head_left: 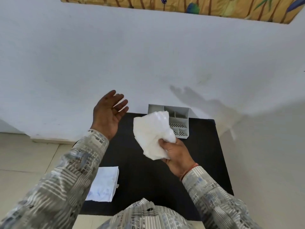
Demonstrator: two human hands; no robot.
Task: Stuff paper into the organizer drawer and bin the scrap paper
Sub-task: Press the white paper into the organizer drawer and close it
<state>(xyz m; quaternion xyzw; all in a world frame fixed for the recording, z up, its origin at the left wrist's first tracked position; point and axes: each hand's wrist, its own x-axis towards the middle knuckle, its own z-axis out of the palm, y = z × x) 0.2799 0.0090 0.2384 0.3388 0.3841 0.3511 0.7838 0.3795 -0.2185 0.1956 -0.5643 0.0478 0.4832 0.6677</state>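
Pale blue-white wall backs a black rectangular tabletop, above which a crumpled wad of white paper is held. The right hand clenches its lower edge, so most of the paper fans up and leftward past the fingers, overlapping the white plastic compartmented desk organizer standing at the table's far edge. The left hand hangs spread and empty, palm inward, well apart. A flat white sheet stack lies at the table's near left edge.
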